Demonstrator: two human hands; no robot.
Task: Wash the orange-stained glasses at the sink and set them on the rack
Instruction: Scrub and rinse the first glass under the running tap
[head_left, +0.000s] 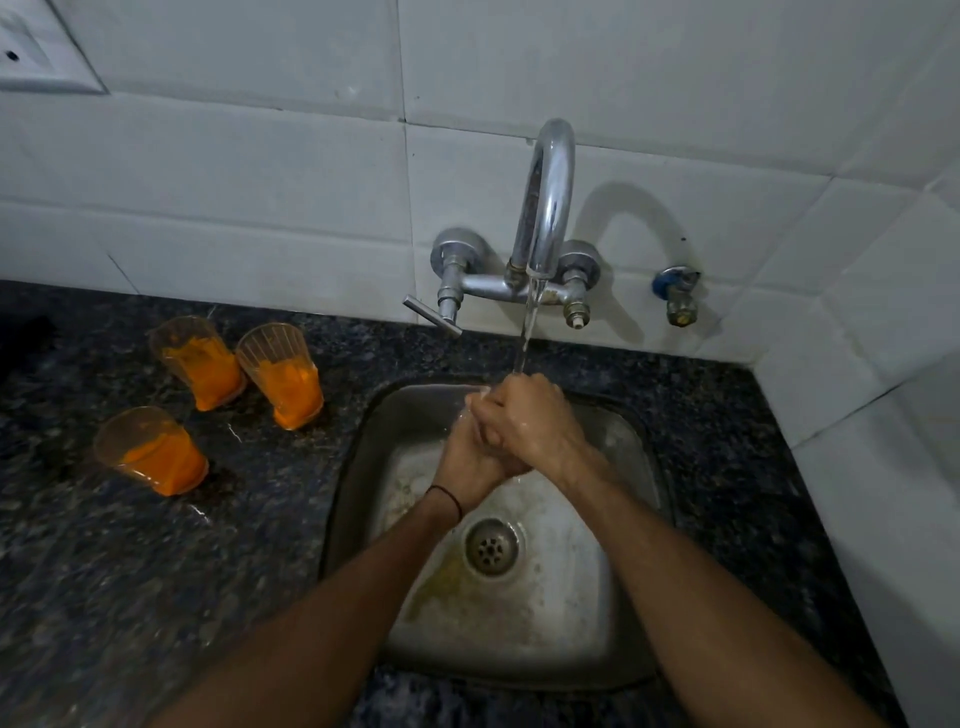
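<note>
Right hand and left hand pressed together under running water, centre of the frame.
Right hand's fingers curl over the left hand, gripping no glass; the left hand's fingers are mostly hidden, so their pose cannot be told. Water from the chrome tap lands on them above the steel sink. At middle left, three orange-stained glasses stand on the dark speckled desk: upper left glass, upper right glass, lower glass.

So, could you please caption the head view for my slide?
Under the running tap, left hand and right hand clasp over the steel sink; three orange-stained glasses stand on the dark counter.
</note>
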